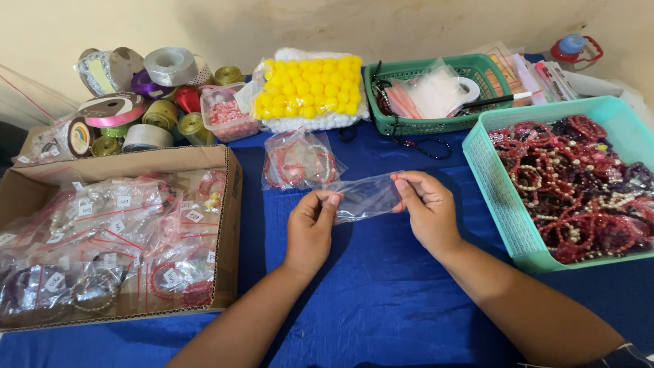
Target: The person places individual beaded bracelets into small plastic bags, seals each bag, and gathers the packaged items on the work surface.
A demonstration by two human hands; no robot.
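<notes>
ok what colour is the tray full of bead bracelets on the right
Teal, or light turquoise, plastic tray; it shows in the head view, holding mostly red and dark bracelets.

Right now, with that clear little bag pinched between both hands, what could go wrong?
1. The clear plastic bag is thin and limp, held only by fingers of the left hand and the right hand; it might slip or stretch.
2. The bagged bracelets lie just beyond the hands and could get nudged.
3. The teal basket beside the right hand is heaped with tangled bracelets; several may lift out together.

Cardboard box (228, 225) left, bracelet basket (507, 218) right, ribbon spools (146, 102) behind.
</notes>
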